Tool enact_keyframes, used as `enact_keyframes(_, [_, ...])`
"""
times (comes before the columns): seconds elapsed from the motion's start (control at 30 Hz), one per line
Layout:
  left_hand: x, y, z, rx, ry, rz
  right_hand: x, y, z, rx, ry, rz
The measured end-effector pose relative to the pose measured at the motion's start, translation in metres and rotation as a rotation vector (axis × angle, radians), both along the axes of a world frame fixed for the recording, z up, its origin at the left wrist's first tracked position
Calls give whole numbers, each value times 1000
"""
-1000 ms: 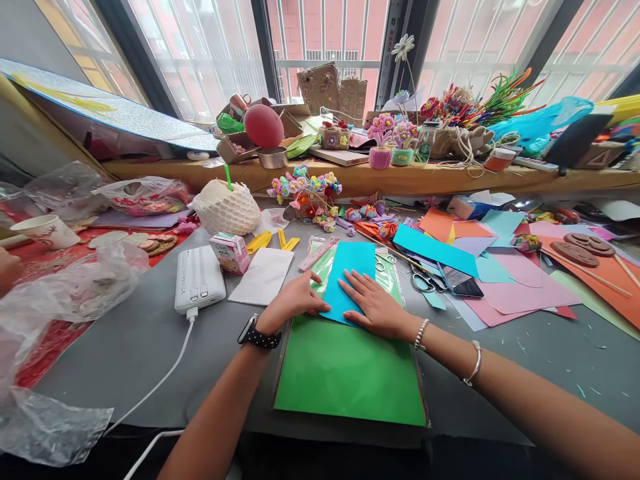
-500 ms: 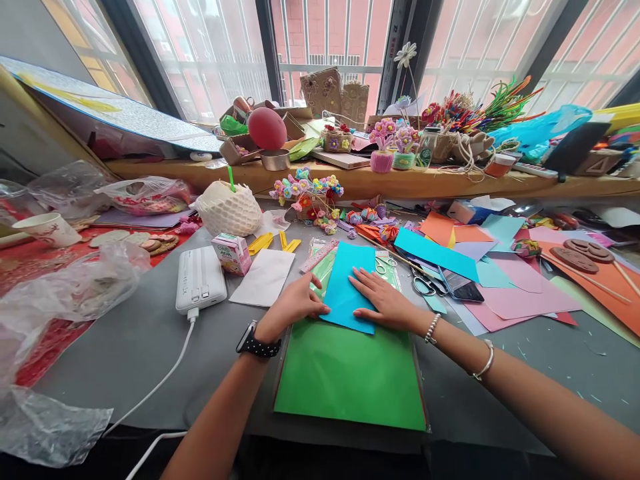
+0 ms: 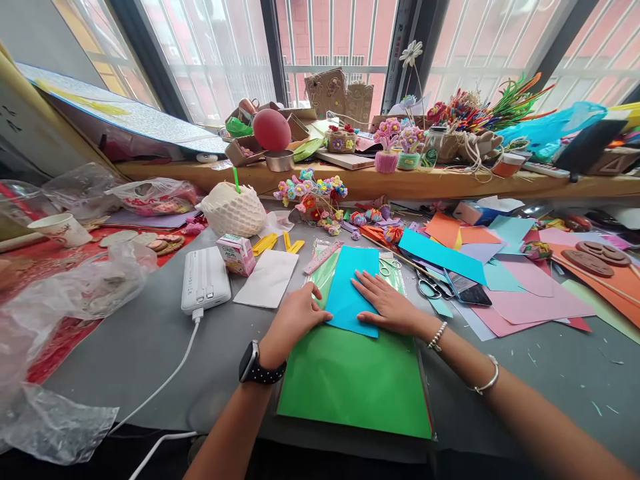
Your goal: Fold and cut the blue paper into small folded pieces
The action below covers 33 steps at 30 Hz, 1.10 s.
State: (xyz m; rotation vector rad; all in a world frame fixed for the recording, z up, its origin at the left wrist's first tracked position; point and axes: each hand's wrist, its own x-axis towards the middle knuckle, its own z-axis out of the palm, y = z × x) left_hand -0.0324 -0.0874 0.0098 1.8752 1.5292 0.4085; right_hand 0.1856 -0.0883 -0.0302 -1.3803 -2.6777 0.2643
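A folded-looking strip of blue paper (image 3: 350, 283) lies on a plastic-wrapped pack of green paper (image 3: 355, 383) in front of me. My right hand (image 3: 383, 303) rests flat on the strip's right side, fingers spread. At the lower left corner of the strip, my left hand (image 3: 303, 310) has its fingers curled and the thumb on the paper's edge, in what looks like a pinch. White-handled scissors (image 3: 390, 267) lie just beyond my right hand. Left of the strip's top is a pink patterned ruler-like strip (image 3: 324, 257).
A power bank (image 3: 205, 281) with a white cable, a small carton (image 3: 236, 255) and a white napkin (image 3: 267, 279) are on the left. To the right lie scissors (image 3: 434, 288), a phone (image 3: 473, 293), another blue strip (image 3: 443, 255) and pink paper (image 3: 540, 297). Crochet flowers (image 3: 313, 193) stand behind.
The left hand's fingers have curled in more at the paper's corner. The right hand stays flat on the blue paper. The whole view has shifted slightly.
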Motion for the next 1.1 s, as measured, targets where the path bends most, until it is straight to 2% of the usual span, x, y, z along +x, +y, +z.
enact_keyframes(0.23, [3,-4,3,15,42,25,-1,-2,6,-25,-24,13])
enact_keyframes(0.43, [-10,-11,12,-29,42,57,-20,-19,2,25,-11,-48])
enact_keyframes(0.63, [-22,-14,8,-47,52,53,-31,-28,-1,22,16,-67])
enact_keyframes(1.1, [-24,-15,6,-56,35,37,-31,-28,0,-7,34,-83])
